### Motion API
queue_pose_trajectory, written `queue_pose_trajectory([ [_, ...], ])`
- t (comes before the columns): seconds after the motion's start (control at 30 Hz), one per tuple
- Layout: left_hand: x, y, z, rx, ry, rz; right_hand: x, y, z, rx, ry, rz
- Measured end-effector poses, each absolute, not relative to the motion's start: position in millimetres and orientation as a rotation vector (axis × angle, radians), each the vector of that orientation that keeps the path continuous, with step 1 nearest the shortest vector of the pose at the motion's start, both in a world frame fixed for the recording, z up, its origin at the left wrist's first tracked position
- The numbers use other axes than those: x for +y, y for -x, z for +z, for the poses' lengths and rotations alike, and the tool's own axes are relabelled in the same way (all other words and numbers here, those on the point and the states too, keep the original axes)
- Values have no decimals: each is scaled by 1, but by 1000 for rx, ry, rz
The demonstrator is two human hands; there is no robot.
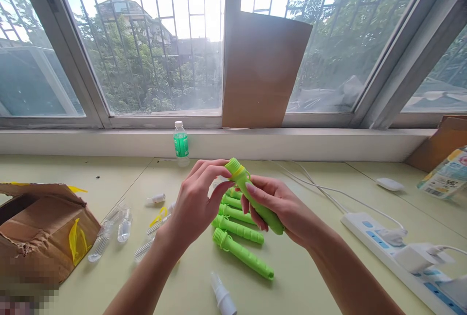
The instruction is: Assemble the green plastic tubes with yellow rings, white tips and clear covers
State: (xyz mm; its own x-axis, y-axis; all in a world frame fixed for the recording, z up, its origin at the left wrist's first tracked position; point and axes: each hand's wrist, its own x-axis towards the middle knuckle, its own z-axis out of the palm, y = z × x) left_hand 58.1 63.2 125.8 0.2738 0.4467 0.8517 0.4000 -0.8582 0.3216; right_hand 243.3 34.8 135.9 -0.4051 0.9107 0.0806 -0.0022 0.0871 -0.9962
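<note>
At frame centre, our right hand (288, 208) clamps a green plastic tube (272, 220) while our left hand (193, 203) pinches its threaded end (233, 165), work we judge needs steady alignment.

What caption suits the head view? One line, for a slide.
Left hand and right hand grip a green tube above a row of green tubes on the table.

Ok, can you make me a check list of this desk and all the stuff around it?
Surface: pale green table.
Job's things: one green tube held, more green tubes in a row beneath.
Clutter: clear tubes, torn cardboard box, water bottle, white cap.
Hands: left hand pinches the tube's threaded end, right hand grips its body.
Cables: white cable, power strip with a charger plugged in.
Surroundings: barred window, cardboard sheet against it.
</note>
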Motion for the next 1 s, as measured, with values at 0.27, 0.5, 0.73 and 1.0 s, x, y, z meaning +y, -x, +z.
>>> queue_pose_trajectory([
  [0.27, 62, -58, 128, 816, -2473, 1683, 34, -244, 136, -1483, 891, 1588],
  [0.5, 61, -55, 128, 778, -2497, 1640, 33, -246, 138, -1478, 885, 1625],
  [0.73, 62, -57, 127, 752, -2500, 1688, 33, -249, 137, -1524, 864, 1603],
  [1.0, 61, -57, 130, 743, -2506, 1729, 34, -252, 137, -1605, 910, 1494],
])
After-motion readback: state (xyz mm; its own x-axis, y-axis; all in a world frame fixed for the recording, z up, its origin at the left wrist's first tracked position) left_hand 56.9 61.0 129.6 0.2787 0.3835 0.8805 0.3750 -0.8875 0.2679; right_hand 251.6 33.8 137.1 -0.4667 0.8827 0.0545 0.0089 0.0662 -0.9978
